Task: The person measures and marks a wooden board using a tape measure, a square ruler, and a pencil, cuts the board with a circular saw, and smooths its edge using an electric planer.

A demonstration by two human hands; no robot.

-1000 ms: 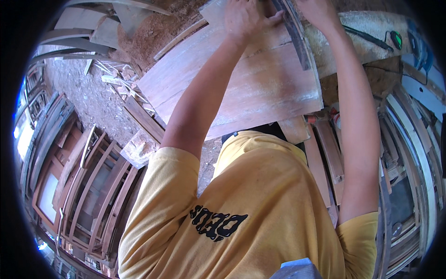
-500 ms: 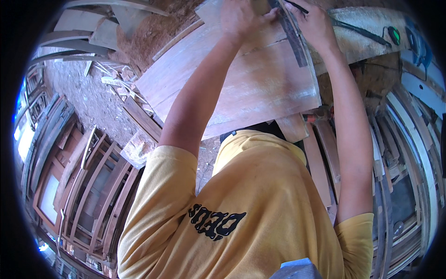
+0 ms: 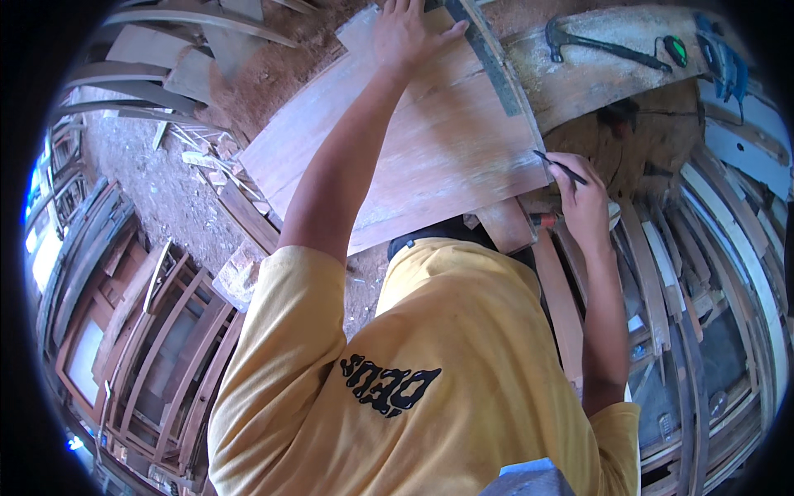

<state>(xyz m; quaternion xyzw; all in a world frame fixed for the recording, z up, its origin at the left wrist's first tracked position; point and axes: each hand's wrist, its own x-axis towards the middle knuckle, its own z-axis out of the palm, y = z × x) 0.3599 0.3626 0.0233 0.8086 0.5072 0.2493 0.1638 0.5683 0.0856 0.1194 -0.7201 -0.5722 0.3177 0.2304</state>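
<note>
A wide wooden board [image 3: 447, 157] lies across the work surface in front of me. My left hand [image 3: 403, 40] rests flat on its far part, fingers stretched and thumb spread out toward a dark flat ruler [image 3: 494, 78]. That ruler lies along the board's right side, its far end cut off by the picture's edge. At the board's near right corner, my right hand [image 3: 587, 198] pinches a thin black pencil or pen [image 3: 566, 170]. Its tip points at the board's right edge; I cannot tell whether it touches.
A claw hammer [image 3: 608, 50] and a green-and-black tape measure [image 3: 676, 51] lie on a dusty plank [image 3: 612, 89] at the far right, by a blue tool [image 3: 728, 70]. Wood lengths [image 3: 728, 223] are stacked at right, wooden frames [image 3: 165, 364] at left. Scraps [image 3: 219, 161] litter the ground.
My right hand has come down from the board's far end beside the ruler to the near right corner, still holding the black pencil or pen. The hammer's head is uncovered. My left hand stays on the board.
</note>
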